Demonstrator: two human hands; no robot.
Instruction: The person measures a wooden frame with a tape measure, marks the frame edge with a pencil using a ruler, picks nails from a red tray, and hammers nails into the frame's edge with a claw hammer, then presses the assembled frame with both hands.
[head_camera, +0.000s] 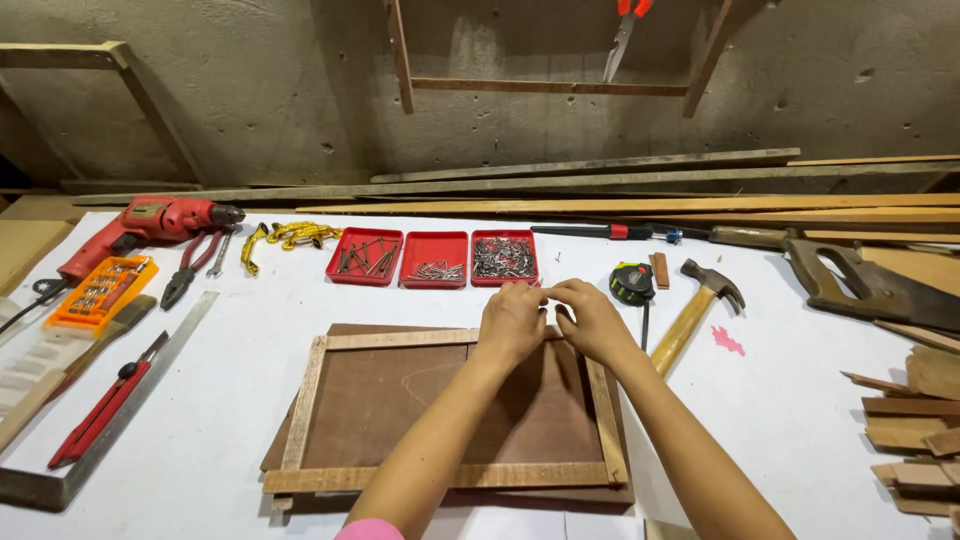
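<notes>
**Pinching at the far right corner of a wooden frame**

Meeting at the 1 o'clock corner of the wooden frame (400, 340), the left hand (510, 325) and right hand (592, 320) press close together, fingertips touching and curled as if pinching something small; what lies between them is too small to tell. The frame, four pale strips laid on a brown backing board (420, 400), sits flat at the centre of the white surface (250, 340), square to the person, which keeps every corner within reach of both hands.

At 12 o'clock from the frame stand three red trays (435, 258) of nails and screws, just beyond the hands, apparently so that fasteners can be taken without shifting position. A hammer (700, 305) lies at 2 o'clock, handle angled toward the right hand, with a tape measure (632, 282) between it and the trays. Toward 9 and 10 o'clock rest a steel square (150, 385), a red-handled cutter (100, 415), pliers (190, 270), an orange bit case (100, 292) and a red drill (150, 225). A handsaw (870, 290) and wood offcuts (915, 420) occupy 3 o'clock, and long timber strips (600, 190) lie against the wall at 12.
</notes>
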